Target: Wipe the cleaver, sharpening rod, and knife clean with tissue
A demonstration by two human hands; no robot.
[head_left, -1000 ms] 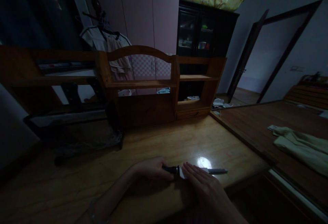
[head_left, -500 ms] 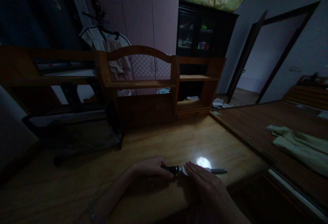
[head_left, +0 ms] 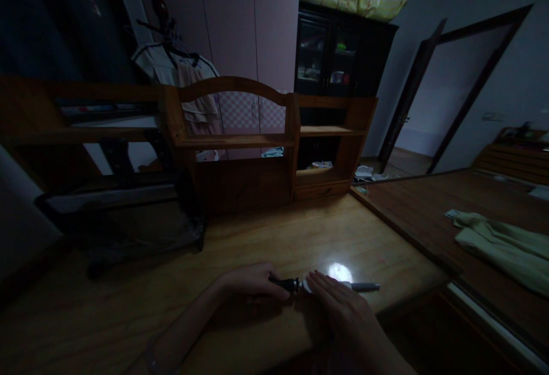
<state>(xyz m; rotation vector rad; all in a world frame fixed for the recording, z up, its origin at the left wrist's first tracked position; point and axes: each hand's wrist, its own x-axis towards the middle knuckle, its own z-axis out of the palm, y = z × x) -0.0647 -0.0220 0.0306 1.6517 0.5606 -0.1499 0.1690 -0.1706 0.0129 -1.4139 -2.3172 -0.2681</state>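
In the dim head view my left hand (head_left: 251,284) is closed round the black handle of a knife (head_left: 295,284) that lies on the wooden desk (head_left: 266,238). Flat over the knife's middle rests my right hand (head_left: 338,306), fingers stretched out and together, with something white showing under the fingertips. The grey blade tip (head_left: 364,287) sticks out to the right of that hand. A bright spot of light lies on the desk just behind the fingers.
A wooden shelf unit (head_left: 240,140) stands along the desk's back edge. Dark clutter fills the desk's left part. To the right is a lower wooden surface with a pale folded cloth (head_left: 497,243). A dark cabinet (head_left: 338,60) and an open doorway lie beyond.
Almost nothing has moved; my right hand has shifted very slightly left over the knife, and my left hand keeps its hold.
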